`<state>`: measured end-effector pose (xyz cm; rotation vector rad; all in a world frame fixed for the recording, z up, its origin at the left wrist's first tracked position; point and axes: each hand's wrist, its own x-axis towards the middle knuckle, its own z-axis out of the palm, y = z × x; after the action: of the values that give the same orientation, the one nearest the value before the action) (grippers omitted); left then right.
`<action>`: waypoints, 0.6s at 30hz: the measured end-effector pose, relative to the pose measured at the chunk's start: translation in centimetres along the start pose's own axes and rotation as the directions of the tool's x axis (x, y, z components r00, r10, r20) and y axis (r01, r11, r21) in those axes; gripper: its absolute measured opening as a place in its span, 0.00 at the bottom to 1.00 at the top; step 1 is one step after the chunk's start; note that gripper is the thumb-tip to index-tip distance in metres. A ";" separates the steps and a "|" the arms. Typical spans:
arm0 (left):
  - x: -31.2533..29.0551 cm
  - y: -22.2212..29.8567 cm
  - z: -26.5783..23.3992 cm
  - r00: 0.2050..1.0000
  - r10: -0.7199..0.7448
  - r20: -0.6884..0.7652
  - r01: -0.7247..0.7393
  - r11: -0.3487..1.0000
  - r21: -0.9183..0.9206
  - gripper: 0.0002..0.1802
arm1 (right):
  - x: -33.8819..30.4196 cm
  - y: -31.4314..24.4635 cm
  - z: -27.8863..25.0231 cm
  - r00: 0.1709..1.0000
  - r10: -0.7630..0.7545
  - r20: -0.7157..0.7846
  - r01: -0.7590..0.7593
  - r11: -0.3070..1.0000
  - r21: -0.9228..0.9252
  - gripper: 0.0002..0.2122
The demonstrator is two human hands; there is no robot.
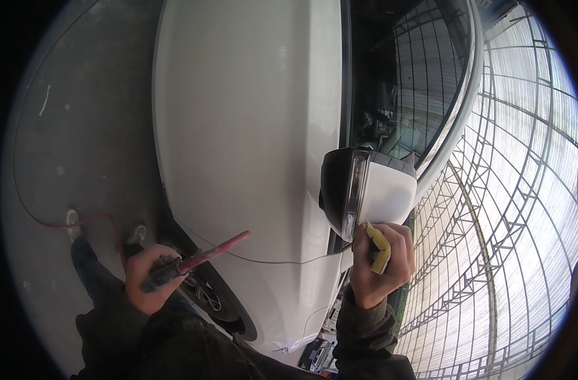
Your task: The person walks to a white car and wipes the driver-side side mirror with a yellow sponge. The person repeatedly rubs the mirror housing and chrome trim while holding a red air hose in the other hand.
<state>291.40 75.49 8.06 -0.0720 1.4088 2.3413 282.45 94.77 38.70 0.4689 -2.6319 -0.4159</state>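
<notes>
My left hand (pixel 148 278) is closed around the dark handle of an air blow gun with a long red nozzle (pixel 219 249). The nozzle points up and to the right, in front of the white car's side (pixel 238 139). A folded yellow cloth or foam pad (pixel 380 248) is pinched in my right hand (pixel 393 269). That hand is at the lower edge of the car's side mirror (pixel 387 190), which has a white cover, a dark housing and a clear light strip (pixel 355 193). Its fingertips seem to touch the mirror, though the exact contact is hidden.
A red hose (pixel 61 225) runs over the grey floor (pixel 92 126) toward my left hand. The car's wheel (pixel 216 304) is below that hand, my shoes (pixel 73 225) beside it. The side window (pixel 422 69) lies beyond the mirror; a ribbed, framed translucent roof (pixel 485 240) fills the right.
</notes>
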 end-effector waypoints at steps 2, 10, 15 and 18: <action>0.2 0.4 0.0 1.000 -0.014 0.007 0.014 1.000 0.006 0.16 | 0.1 0.0 0.3 1.000 -0.023 -0.015 0.023 1.000 0.000 0.12; 0.2 0.0 0.1 0.999 -0.024 0.044 0.023 0.999 0.025 0.16 | 0.9 -0.6 0.1 0.997 -0.034 0.073 0.032 0.999 0.022 0.12; -0.4 -0.8 0.1 0.997 -0.056 0.051 0.055 0.998 0.022 0.17 | 0.6 -0.5 0.5 0.998 -0.046 0.034 0.045 0.999 0.029 0.13; -0.5 -0.7 0.0 0.998 -0.037 0.041 0.036 0.999 0.014 0.17 | 0.9 -0.6 0.6 0.998 -0.051 0.024 0.050 0.998 0.039 0.12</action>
<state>292.11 75.68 7.58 -0.0447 1.3910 2.2908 281.53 94.01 38.33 0.5470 -2.6609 -0.3907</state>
